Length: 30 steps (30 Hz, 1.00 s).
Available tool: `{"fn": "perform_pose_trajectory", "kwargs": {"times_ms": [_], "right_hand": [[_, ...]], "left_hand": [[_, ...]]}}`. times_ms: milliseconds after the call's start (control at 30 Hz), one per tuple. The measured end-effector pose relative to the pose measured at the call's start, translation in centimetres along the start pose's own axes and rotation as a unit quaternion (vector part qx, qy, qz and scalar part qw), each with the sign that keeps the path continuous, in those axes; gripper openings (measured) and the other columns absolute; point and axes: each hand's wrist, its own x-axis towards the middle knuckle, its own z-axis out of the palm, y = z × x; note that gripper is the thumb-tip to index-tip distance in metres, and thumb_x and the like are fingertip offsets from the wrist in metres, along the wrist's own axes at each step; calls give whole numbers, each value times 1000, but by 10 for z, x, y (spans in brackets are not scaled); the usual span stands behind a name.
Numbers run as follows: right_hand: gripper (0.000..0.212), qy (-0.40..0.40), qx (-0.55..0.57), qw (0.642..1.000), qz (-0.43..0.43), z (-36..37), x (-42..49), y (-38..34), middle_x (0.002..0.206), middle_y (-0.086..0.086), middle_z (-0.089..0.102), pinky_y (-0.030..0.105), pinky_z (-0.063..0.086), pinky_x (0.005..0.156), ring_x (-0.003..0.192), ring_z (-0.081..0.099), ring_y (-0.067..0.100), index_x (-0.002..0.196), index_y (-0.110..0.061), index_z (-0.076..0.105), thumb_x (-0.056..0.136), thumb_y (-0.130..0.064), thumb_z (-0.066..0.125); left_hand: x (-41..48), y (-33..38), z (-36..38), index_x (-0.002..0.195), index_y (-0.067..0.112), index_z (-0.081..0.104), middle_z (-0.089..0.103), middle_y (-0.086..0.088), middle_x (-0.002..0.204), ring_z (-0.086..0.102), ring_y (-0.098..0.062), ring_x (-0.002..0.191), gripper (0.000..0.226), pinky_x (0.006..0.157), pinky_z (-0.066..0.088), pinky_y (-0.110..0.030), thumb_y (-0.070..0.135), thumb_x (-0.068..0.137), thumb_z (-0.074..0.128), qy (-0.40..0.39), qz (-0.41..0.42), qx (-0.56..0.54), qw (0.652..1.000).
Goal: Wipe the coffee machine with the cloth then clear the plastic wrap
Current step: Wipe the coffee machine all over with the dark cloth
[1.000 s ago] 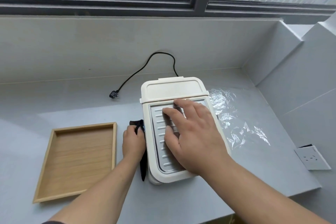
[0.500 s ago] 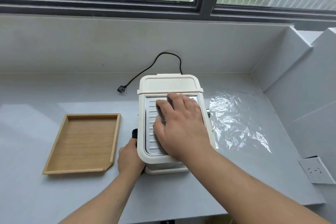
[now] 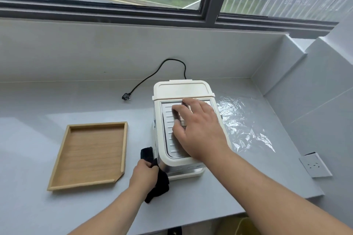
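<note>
Left hand (image 3: 143,175) clenched the black cloth (image 3: 156,183) against the coffee machine (image 3: 181,89)'s near-left corner, while the flat, released right hand (image 3: 198,126) sat nearer the plastic wrap (image 3: 242,124).

Tray (image 3: 89,155) left of coffee machine (image 3: 183,89); plastic wrap (image 3: 244,124) right

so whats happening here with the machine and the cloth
A person is wiping a white coffee machine on a grey counter. Their left hand presses a black cloth against the machine's left side near its front corner, while the right hand lies flat on the top to steady it. The plastic wrap lies spread out to the machine's right, not yet cleared. An empty wooden tray sits to the left.
</note>
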Motion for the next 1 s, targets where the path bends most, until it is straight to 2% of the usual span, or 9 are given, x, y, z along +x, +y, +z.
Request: {"fn": "perform_pose_trajectory", "kwargs": {"times_ms": [100, 167, 267, 400, 500, 600, 767, 900, 1000], "right_hand": [[41, 7, 3, 1000, 4, 0, 0, -2, 148, -2, 51, 44, 28, 120, 136, 40, 24, 135, -34, 61, 95, -39, 51], [41, 11, 2, 1000, 6, 0, -2, -3, 148, -2, 52, 44, 28, 120, 136, 40, 24, 134, -34, 61, 95, -40, 51], [40, 9, 2, 1000, 5, -1, -2, -4, 148, -2, 52, 45, 29, 120, 136, 41, 24, 134, -34, 61, 95, -40, 51], [40, 14, 5, 1000, 0, -2, -2, -3, 146, -1, 53, 47, 31, 118, 134, 43, 25, 133, -32, 61, 95, -39, 50], [39, 23, 10, 1000, -9, 0, -2, -1, 142, 1, 56, 47, 32, 117, 133, 45, 27, 131, -29, 63, 95, -38, 50], [38, 40, 16, 999, -26, 3, -2, 3, 134, 4, 61, 47, 36, 114, 127, 49, 28, 126, -24, 65, 93, -36, 51], [38, 47, 51, 996, -51, 3, -2, 12, 123, 1, 63, 46, 38, 111, 120, 50, 28, 126, -22, 65, 92, -33, 53], [39, 99, 146, 982, -72, 1, -7, 20, 121, 1, 68, 36, 38, 108, 116, 53, 23, 128, -18, 68, 90, -21, 61], [35, 111, 173, 974, -100, -4, -11, 30, 117, 4, 70, 37, 42, 104, 113, 55, 25, 123, -14, 71, 89, -14, 64]], "left_hand": [[-4, -13, 6, 85, 16, 46, 57, -5, 80, 58, -26, 66, 18, 74, 64, -50, 29, 92, 58, -12, -34, -51, 998], [-11, -17, 10, 81, 16, 43, 49, -8, 77, 50, -26, 67, 16, 64, 53, -44, 18, 91, 55, -32, -49, -102, 993], [-19, -22, 17, 82, 14, 43, 47, -9, 81, 48, -26, 76, 17, 73, 42, -39, 8, 93, 54, -61, -67, -199, 976], [-35, -23, 28, 91, 8, 54, 62, -12, 95, 62, -31, 91, 9, 84, 48, -40, 5, 99, 54, -80, -86, -282, 952], [-40, -21, 36, 99, 3, 61, 64, -14, 99, 63, -32, 94, 8, 88, 48, -41, 3, 100, 53, -93, -73, -293, 949], [-45, -18, 43, 101, 3, 60, 66, -16, 101, 65, -34, 95, 6, 87, 49, -41, 3, 100, 54, -75, -71, -307, 946], [-58, -10, 55, 99, 6, 59, 70, -18, 102, 70, -33, 92, 5, 70, 52, -37, 3, 101, 55, -36, -97, -350, 931], [-63, -7, 74, 106, 5, 63, 74, -17, 103, 74, -35, 95, 8, 79, 52, -40, 4, 99, 58, -22, -97, -356, 929], [-69, -1, 88, 109, 5, 67, 83, -8, 88, 80, -28, 81, 14, 72, 51, -34, 5, 98, 59, -30, -106, -373, 921]]}}
